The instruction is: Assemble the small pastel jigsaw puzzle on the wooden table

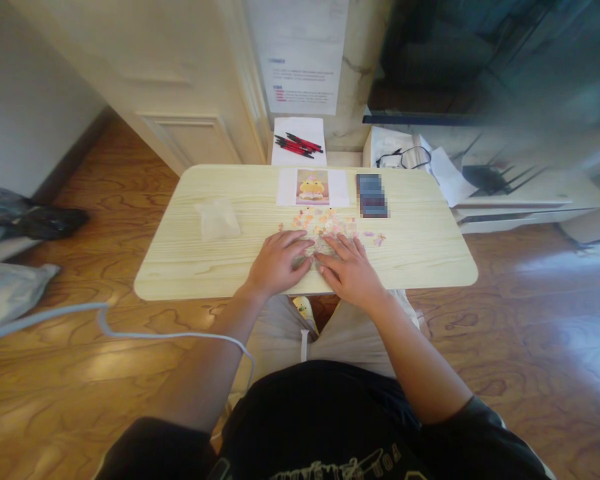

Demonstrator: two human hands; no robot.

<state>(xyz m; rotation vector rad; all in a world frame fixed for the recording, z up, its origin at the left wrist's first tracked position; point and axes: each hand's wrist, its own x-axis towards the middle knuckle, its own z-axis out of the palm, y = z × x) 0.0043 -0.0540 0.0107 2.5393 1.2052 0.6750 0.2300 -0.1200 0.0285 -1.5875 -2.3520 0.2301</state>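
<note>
Small colourful jigsaw puzzle pieces [325, 219] lie loose in a pile near the middle of the pale wooden table [180, 267]. My left hand [281, 261] rests over the near left side of the pile, fingers spread and pointing inward. Opposite it, my right hand [349, 267] lies over the near right side, its fingers stretched across some pieces. Both hands partly cover the pieces beneath them. Beyond the pile lies a printed sheet [313, 187] with a picture of a yellow cartoon figure. A few pieces [379, 239] sit apart on the right.
A clear plastic bag [219, 220] lies on the table's left part. At the right stands a pixelated dark object [372, 196]. Behind the table, red and black pens [299, 145] rest on white paper. A white cable [180, 335] hangs across my left forearm.
</note>
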